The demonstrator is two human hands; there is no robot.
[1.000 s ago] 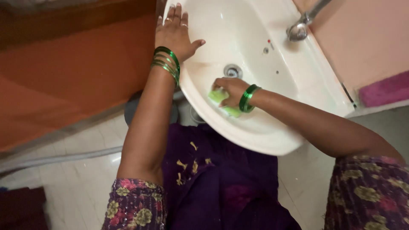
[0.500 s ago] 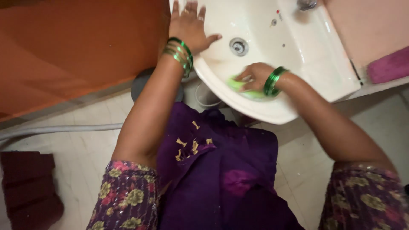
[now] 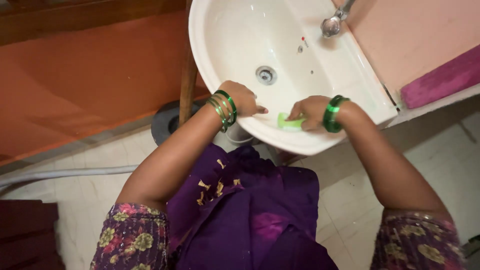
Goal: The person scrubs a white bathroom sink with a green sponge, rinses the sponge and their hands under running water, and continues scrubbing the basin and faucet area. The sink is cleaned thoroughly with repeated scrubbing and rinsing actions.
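A white wash basin point(image 3: 215, 45) hangs on a pink wall, with a round metal drain point(image 3: 266, 75) in its bowl. My right hand point(image 3: 310, 111) presses a green sponge point(image 3: 287, 121) against the near inside wall of the bowl. My left hand point(image 3: 244, 98) grips the basin's near left rim, fingers curled over the edge. Green bangles ring both wrists.
A chrome tap point(image 3: 332, 24) juts over the far right of the basin. A pink cloth point(image 3: 440, 77) lies on a ledge at the right. Below the basin are a dark round object point(image 3: 166, 122), a grey hose point(image 3: 65, 173) and a tiled floor point(image 3: 350, 200).
My left hand slid from the far left rim down to the near rim. My right hand has shifted the sponge along the front wall of the bowl. The camera view shifted.
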